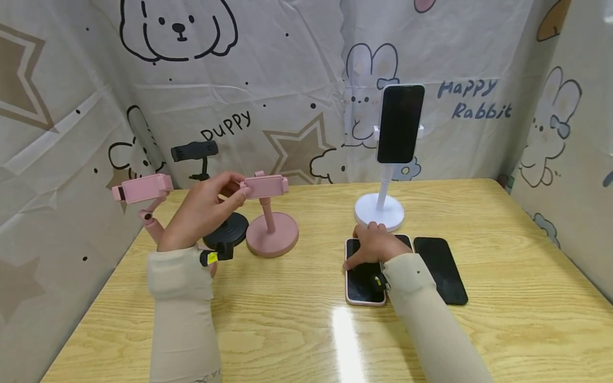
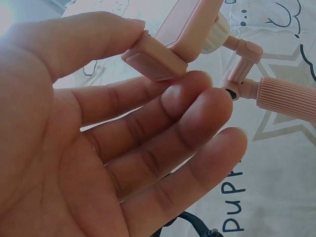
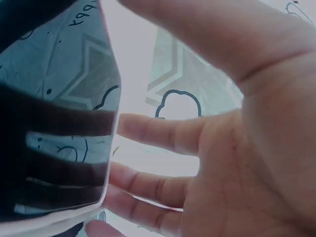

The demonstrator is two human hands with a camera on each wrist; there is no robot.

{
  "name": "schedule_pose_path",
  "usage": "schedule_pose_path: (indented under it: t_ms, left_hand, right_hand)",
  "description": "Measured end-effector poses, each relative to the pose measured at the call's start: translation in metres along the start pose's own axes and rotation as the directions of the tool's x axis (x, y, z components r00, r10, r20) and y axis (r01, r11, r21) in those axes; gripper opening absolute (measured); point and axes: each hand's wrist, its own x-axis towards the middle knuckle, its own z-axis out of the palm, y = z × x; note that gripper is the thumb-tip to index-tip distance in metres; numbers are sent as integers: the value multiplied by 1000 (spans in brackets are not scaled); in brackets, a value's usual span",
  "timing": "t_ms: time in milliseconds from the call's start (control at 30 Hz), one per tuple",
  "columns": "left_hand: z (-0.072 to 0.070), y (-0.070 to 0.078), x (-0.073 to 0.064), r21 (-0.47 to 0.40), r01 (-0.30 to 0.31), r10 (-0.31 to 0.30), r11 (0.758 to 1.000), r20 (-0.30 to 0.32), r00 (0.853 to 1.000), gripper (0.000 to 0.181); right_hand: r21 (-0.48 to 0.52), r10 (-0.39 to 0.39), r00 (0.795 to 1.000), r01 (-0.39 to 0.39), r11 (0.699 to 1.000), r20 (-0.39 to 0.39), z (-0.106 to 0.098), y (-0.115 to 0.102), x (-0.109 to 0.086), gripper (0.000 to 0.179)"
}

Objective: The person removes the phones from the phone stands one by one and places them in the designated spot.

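Observation:
My left hand [image 1: 203,207] pinches the left end of the clamp on a pink phone stand [image 1: 272,234]. In the left wrist view the thumb and index finger hold the clamp's end piece [image 2: 155,59], while the other fingers lie loosely bent below it. A pink-edged phone [image 1: 364,290] lies face up on the table under my right hand [image 1: 378,243]. The thumb is at its left edge and the fingers reach its far end. The right wrist view shows fingertips along the rim of the dark, reflective phone [image 3: 69,148].
A white stand [image 1: 366,210] holds an upright phone [image 1: 401,125] behind my right hand. A black phone [image 1: 440,271] lies at right; another, pale-edged phone [image 1: 404,240] is mostly hidden by the hand. Another pink stand [image 1: 146,189] and a black stand [image 1: 195,151] are at left.

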Motion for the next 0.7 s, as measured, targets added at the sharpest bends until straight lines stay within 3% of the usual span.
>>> schedule_pose_path:
  t_ms: [167, 300, 400, 533, 633, 700]
  left_hand:
    - [1, 2, 1, 11, -18, 19, 1000, -46, 999, 40]
    - [1, 6, 1, 18, -44, 46, 999, -92, 995, 38]
    - [2, 9, 2, 23, -56, 58, 998, -126, 990, 35]
    - [3, 13, 1, 36, -77, 83, 996, -192, 978, 30]
    - [4, 17, -1, 71, -111, 126, 991, -264, 956, 27]
    - [4, 22, -3, 99, -142, 166, 985, -317, 934, 25]
  right_hand:
    - [169, -28, 992, 50, 984, -125, -11, 9, -4, 75]
    - [353, 31, 960, 72, 933, -278, -25, 19, -8, 68]
    - [483, 115, 921, 87, 871, -373, -34, 24, -11, 67]
    - [634, 224, 849, 158, 757, -478, -41, 27, -13, 74]
    - [695, 286, 792, 226, 682, -539, -44, 27, -14, 79]
    - [714, 307, 757, 284, 640, -576, -46, 26, -15, 80]
